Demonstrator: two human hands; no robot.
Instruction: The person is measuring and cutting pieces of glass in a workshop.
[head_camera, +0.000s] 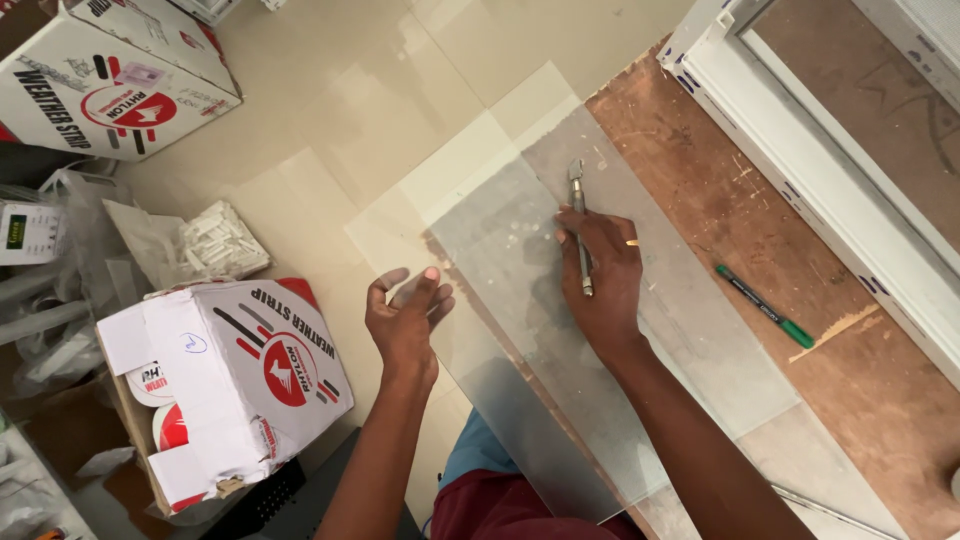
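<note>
Green marker (765, 306) on scuffed brown board (760, 200) (white-framed window (830, 190))
</note>
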